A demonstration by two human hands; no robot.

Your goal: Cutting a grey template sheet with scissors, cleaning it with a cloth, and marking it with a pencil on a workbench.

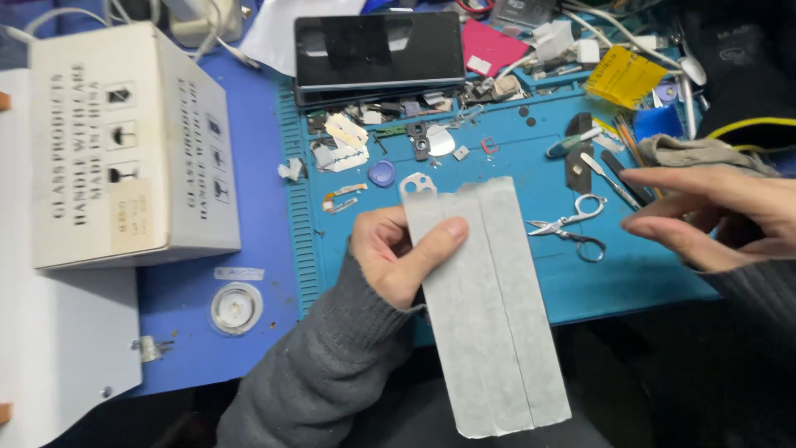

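My left hand (398, 253) pinches a long grey strip of paper-backed sheet (489, 315) near its upper left edge, thumb on top. The sheet has a lengthwise seam down its middle and hangs over the front edge of the blue work mat (531, 166). My right hand (713, 217) hovers at the right with fingers apart and slightly curled, holding nothing. It is just right of a small pair of scissors (572, 226) lying on the mat.
A dark phone (379, 51) lies at the mat's back edge amid several small parts and scraps. Tweezers and hand tools (601, 162) lie at the right, near a yellow pad (623, 76). A white cardboard box (124, 145) stands at the left, a round tape roll (236, 308) below it.
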